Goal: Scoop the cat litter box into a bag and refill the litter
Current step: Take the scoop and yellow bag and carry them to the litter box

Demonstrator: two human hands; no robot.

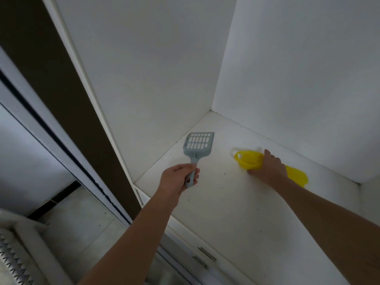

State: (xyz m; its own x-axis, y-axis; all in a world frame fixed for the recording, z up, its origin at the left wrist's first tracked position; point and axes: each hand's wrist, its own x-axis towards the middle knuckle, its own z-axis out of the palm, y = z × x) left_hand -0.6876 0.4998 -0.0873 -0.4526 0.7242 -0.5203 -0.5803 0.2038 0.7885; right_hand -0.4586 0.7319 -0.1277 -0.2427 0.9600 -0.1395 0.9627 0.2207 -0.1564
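Our left hand [178, 178] wraps its fingers round the handle end of the blue-grey litter scoop [198, 144], and the slotted head sticks out past the knuckles toward the cupboard's back corner. Our right hand [268, 170] curls its fingers onto the yellow plastic bag [249, 160], which lies on the white shelf [226, 206]. The bag's loop pokes out left of the fingers, and its other end shows right of the wrist.

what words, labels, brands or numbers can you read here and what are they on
None: no readable text anywhere. The blue-grey litter scoop held by the left hand, the yellow bag under the right hand and the white shelf bear no visible print or label.
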